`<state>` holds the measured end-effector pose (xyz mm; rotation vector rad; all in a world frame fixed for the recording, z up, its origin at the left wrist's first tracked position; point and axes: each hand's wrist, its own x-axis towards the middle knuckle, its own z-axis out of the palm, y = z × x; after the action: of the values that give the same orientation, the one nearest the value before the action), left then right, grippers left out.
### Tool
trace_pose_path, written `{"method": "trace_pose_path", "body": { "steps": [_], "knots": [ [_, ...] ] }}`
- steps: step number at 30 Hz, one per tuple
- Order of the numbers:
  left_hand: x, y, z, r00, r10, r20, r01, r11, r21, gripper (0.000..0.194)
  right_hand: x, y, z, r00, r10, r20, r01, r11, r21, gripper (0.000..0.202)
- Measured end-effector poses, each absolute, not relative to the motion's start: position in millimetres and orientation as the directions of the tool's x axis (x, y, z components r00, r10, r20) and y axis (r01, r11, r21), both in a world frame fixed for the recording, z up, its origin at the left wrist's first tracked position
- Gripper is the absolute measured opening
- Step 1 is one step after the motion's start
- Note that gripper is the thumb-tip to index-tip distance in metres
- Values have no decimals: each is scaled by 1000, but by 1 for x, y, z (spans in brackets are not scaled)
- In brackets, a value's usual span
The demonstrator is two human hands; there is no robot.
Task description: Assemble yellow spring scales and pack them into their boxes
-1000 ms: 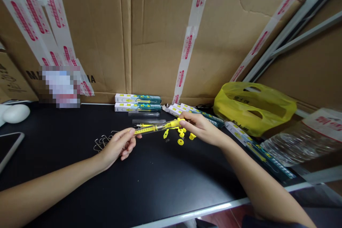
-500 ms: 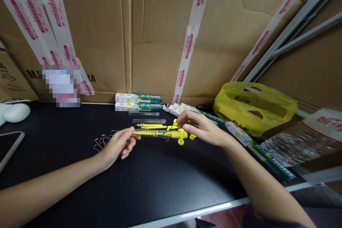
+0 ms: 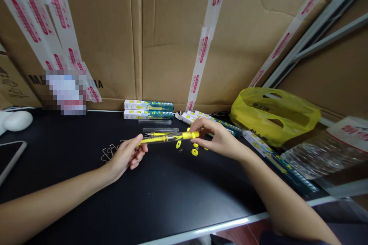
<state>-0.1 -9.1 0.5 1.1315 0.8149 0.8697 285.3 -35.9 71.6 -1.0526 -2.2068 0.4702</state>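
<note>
My left hand [image 3: 126, 155] is closed around the left end of a spring scale [image 3: 165, 138], a clear tube with a yellow inner rod. Its right end has a yellow cap [image 3: 188, 135], pinched between the thumb and fingers of my right hand [image 3: 215, 136]. The tube is held above the black table, tilted slightly up to the right. Beneath the cap lie a yellow ring [image 3: 194, 152], a small yellow clip [image 3: 178, 144] and a tiny spring [image 3: 181, 150]. Several bent metal hooks [image 3: 108, 152] lie beside my left hand, partly hidden by it.
Behind the hands lie clear tubes [image 3: 160, 130] and stacked printed boxes [image 3: 135, 115]. More boxes [image 3: 281, 164] lie at right, near a yellow plastic bag [image 3: 276, 116] and a large clear bottle [image 3: 322, 153]. A phone or tablet [image 3: 11, 160] rests at far left. Cardboard [image 3: 172, 46] stands behind.
My right hand has closed on the yellow cap, where before it hovered with fingers curled beside it. The scale's right end has risen a little.
</note>
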Motion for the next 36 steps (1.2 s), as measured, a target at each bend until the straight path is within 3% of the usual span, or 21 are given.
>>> {"method": "trace_pose_path", "body": {
  "steps": [14,26,36],
  "knots": [
    [-1,-7,1,458,877,-144,-91,208,974,55,284,-36,71,-477,742,471,532,670,-518,15],
    [-2,-7,-2,527,845,-89,-38,128,991,50,281,-38,71,-425,859,286,319,438,-841,18],
    [-3,-7,-7,562,824,-68,31,61,998,48,283,-35,68,-400,881,253,289,383,-878,23]
  ]
}}
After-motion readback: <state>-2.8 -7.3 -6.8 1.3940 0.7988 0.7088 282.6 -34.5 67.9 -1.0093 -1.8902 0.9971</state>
